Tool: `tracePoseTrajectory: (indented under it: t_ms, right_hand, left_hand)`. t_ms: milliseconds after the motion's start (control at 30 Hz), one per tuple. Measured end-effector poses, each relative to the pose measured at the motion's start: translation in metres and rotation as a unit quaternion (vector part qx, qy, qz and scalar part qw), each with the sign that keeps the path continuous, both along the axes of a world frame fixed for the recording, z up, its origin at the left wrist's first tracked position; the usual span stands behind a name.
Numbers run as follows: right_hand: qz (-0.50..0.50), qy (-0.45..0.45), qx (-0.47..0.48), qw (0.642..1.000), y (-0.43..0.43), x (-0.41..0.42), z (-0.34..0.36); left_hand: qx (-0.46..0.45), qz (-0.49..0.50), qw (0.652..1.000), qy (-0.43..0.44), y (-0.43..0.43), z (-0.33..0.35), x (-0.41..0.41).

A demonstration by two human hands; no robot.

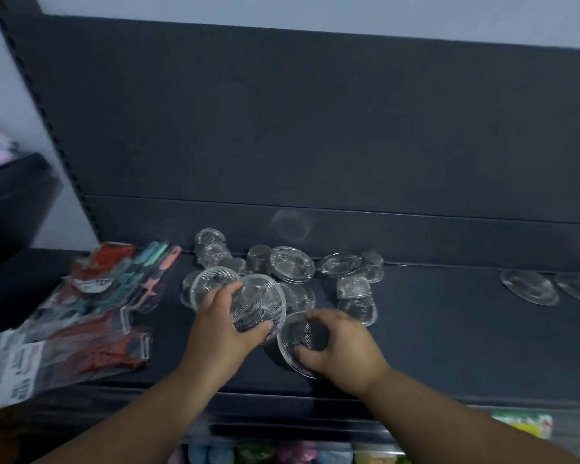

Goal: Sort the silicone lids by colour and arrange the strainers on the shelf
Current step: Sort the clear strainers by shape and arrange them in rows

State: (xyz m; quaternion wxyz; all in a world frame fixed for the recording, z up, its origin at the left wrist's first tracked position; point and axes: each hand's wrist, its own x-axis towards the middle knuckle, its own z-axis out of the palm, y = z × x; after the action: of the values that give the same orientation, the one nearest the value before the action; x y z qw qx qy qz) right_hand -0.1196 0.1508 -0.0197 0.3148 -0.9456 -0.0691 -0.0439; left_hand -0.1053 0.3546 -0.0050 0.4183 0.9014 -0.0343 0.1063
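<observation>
Two mesh strainers are in your hands, near the front edge of the shelf (449, 329). Your left hand (220, 324) has its grip curled round the first strainer (265, 299), thumb at the near rim and fingers over the far side, hiding part of the mesh. Your right hand (340, 348) pinches the second strainer (295, 333) just to the right, thumb on its near rim and fingers curled over the top. Blur leaves it unclear whether the two rims touch.

Beyond them, a heap of strainers (292, 266) lies by the back panel (315, 128). Clear wrapping and blur make them hard to count or tell apart.

At the far right, two flat clear discs (529, 289) lie on the shelf, the outer one cut off by the frame edge. On the left, packets (91, 316) of red, teal and pink items overlap. Whether these are the silicone lids cannot be told, and their labels are unreadable.

Along the bottom edge, coloured goods (255, 453) on a lower level are partly hidden by your forearms and the shelf lip.
</observation>
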Motion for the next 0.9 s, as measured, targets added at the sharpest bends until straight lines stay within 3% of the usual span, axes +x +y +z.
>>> tracePoseTrajectory:
  t_ms: [167, 667, 900]
  right_hand:
    - [-0.057, -0.023, 0.026, 0.998, -0.063, -0.032, 0.012]
    - [-0.274, -0.017, 0.03, 0.961, -0.389, -0.185, 0.027]
    - [-0.305, -0.013, 0.049, 0.951, -0.478, -0.183, 0.02]
  left_hand:
    - [-0.027, -0.026, 0.998, -0.042, -0.071, 0.014, -0.003]
    - [-0.042, -0.178, 0.983, 0.013, -0.403, 0.008, -0.088]
    - [-0.006, -0.194, 0.98, 0.038, -0.478, -0.006, -0.086]
